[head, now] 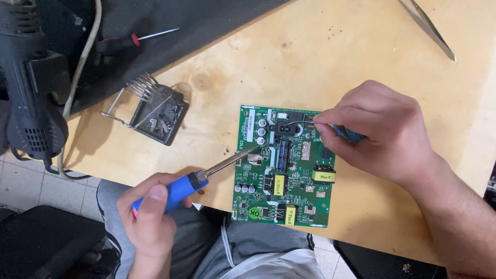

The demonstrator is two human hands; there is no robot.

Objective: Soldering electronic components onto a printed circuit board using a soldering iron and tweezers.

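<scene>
Head view, left hand gripping soldering iron, right hand fingers pinching perhaps tweezers over circuit board

One circuit board, one soldering iron, perhaps two tweezers.

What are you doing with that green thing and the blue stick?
A person sits at a wooden table with a green circuit board lying flat on it. The left hand holds a blue-handled soldering iron, its metal tip reaching the board's left side. The right hand pinches a thin tool with a blue handle at the board's top edge. A wire iron stand sits nearby, with a black heat gun at far left.
</scene>
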